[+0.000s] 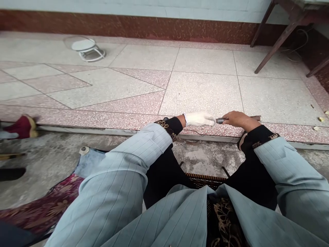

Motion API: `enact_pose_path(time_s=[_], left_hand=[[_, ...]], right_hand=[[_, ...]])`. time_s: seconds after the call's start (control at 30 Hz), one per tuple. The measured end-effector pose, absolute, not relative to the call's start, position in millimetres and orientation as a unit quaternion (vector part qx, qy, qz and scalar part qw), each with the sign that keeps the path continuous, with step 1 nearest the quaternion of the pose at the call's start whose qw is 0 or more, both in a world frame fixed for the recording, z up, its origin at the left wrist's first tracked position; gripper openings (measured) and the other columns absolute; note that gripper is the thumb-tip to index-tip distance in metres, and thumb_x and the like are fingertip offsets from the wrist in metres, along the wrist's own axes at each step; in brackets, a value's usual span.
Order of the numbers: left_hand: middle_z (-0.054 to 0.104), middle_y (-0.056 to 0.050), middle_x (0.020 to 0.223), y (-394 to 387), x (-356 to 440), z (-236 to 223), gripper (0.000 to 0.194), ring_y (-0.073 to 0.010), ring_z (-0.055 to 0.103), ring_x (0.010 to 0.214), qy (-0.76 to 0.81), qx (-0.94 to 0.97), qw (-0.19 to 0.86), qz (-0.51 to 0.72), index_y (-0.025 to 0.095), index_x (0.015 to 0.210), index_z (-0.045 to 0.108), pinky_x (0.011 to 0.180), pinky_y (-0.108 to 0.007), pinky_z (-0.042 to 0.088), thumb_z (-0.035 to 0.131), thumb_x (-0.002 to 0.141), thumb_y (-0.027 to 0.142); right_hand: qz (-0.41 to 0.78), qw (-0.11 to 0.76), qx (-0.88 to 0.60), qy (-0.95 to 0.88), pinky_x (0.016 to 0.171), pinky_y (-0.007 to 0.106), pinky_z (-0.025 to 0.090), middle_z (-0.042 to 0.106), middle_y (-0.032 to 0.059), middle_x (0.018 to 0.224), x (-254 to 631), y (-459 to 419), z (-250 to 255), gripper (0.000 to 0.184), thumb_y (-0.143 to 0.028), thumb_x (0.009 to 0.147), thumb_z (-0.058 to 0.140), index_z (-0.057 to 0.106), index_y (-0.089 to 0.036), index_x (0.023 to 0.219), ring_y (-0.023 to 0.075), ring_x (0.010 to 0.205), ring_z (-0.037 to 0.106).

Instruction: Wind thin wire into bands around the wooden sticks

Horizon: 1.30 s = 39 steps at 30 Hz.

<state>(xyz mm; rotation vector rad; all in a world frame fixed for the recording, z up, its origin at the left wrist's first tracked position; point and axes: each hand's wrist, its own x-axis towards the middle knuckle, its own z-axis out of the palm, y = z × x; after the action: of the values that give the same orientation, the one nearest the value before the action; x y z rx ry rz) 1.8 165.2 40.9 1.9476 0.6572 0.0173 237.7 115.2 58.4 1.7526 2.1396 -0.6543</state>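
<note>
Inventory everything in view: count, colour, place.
wooden table: 1, dark brown, upper right
stool: 1, white, upper left
wall: 1, pale blue, top
tiled floor: 1, grey-pink, middle
concrete ground: 1, grey, lower middle
scraps: at least 2, yellowish, right edge
shoe: 1, red, left edge
floral cloth: 1, red, lower left
woven seat: 1, brown, lower centre
ribbed rod: 1, grey, right of centre
stub: 1, brown, right of the rod
jacket: 1, light blue, bottom
left hand: 1, white-gloved, by the rod, contact unclear
right hand: 1, bare, closed on the rod
legs: 2, black-clad, lower centre
</note>
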Motion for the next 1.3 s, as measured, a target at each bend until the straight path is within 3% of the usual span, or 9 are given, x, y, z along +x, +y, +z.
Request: enact_pose_path(time_s=[0.2,0.33,0.43,0.5,0.67,0.87,1.07,1.17,1.3], left_hand=[[0.059,-0.003,0.077,169.7,4.1,43.6,0.028,-0.0129,0.051,0.066,0.272,0.808,0.522,0.043,0.02,0.096,0.07,0.061,-0.026,0.039,0.058,0.083,0.041],[0.055,-0.003,0.074,176.6,4.7,41.0,0.031,-0.0108,0.045,0.061,0.303,0.781,0.541,0.072,0.016,0.097,0.065,0.057,-0.026,0.037,0.054,0.087,0.043],[0.054,-0.003,0.074,178.1,4.1,38.4,0.032,-0.0107,0.044,0.06,0.303,0.783,0.54,0.062,0.016,0.095,0.064,0.056,-0.025,0.035,0.051,0.09,0.045],[0.054,-0.002,0.075,175.7,5.4,37.7,0.035,-0.0104,0.044,0.062,0.272,0.798,0.535,0.052,0.017,0.094,0.064,0.057,-0.025,0.034,0.049,0.091,0.048],[0.059,-0.001,0.076,164.5,11.2,41.9,0.029,-0.011,0.046,0.067,0.231,0.831,0.506,0.015,0.017,0.089,0.067,0.065,-0.026,0.036,0.053,0.088,0.042],[0.064,-0.001,0.08,161.5,12.4,49.2,0.026,-0.0136,0.051,0.076,0.226,0.871,0.435,0.006,0.017,0.089,0.07,0.073,-0.026,0.038,0.054,0.086,0.037],[0.066,-0.002,0.084,174.9,7.2,46.8,0.026,-0.0154,0.055,0.08,0.246,0.878,0.411,-0.005,0.019,0.093,0.071,0.075,-0.027,0.039,0.056,0.084,0.039],[0.068,-0.003,0.088,181.0,2.3,41.9,0.031,-0.0148,0.055,0.079,0.273,0.861,0.43,0.009,0.018,0.1,0.07,0.074,-0.028,0.039,0.056,0.086,0.042],[0.066,-0.006,0.082,180.8,1.2,38.0,0.033,-0.013,0.051,0.071,0.289,0.825,0.485,0.042,0.014,0.102,0.068,0.067,-0.028,0.039,0.051,0.092,0.041]], right_hand=[[-0.475,0.126,0.425,0.76,0.067,0.028,0.039,0.067,0.0012,0.082,240.3,109.2,61.9,0.032,-0.038,0.085,0.064,0.076,-0.021,0.11,0.0151,0.072,0.054],[-0.551,-0.059,0.411,0.724,0.061,0.026,0.037,0.062,-0.0012,0.077,246.2,107.9,73.8,0.039,-0.043,0.083,0.067,0.073,-0.02,0.114,0.011,0.064,0.047],[-0.53,-0.253,0.471,0.658,0.057,0.026,0.035,0.055,-0.0011,0.069,246.9,110.6,77.7,0.024,-0.039,0.084,0.066,0.072,-0.018,0.095,0.0098,0.06,0.043],[-0.496,-0.314,0.523,0.618,0.055,0.026,0.034,0.052,-0.0009,0.066,247.7,114.9,74.1,0.018,-0.034,0.084,0.066,0.068,-0.017,0.087,0.0097,0.057,0.042],[-0.409,-0.244,0.627,0.616,0.054,0.028,0.035,0.057,0.002,0.066,255.2,125.2,59.1,0.021,-0.032,0.085,0.063,0.071,-0.016,0.096,0.0116,0.056,0.045],[-0.258,-0.032,0.662,0.703,0.061,0.032,0.037,0.068,0.0076,0.081,253.8,122.6,61.9,0.031,-0.036,0.085,0.063,0.076,-0.02,0.107,0.0179,0.068,0.054],[-0.441,0.108,0.501,0.737,0.061,0.029,0.036,0.066,0.0023,0.074,246.1,115.4,60.9,0.029,-0.036,0.079,0.069,0.079,-0.022,0.102,0.0148,0.065,0.052],[-0.554,0.048,0.402,0.728,0.06,0.027,0.036,0.061,-0.0007,0.071,247.2,110.6,68.1,0.038,-0.043,0.08,0.071,0.076,-0.02,0.11,0.0115,0.061,0.048],[-0.556,-0.254,0.463,0.642,0.058,0.026,0.036,0.058,-0.0004,0.072,248.2,106.7,80.0,0.027,-0.04,0.086,0.066,0.072,-0.017,0.099,0.0092,0.06,0.044]])
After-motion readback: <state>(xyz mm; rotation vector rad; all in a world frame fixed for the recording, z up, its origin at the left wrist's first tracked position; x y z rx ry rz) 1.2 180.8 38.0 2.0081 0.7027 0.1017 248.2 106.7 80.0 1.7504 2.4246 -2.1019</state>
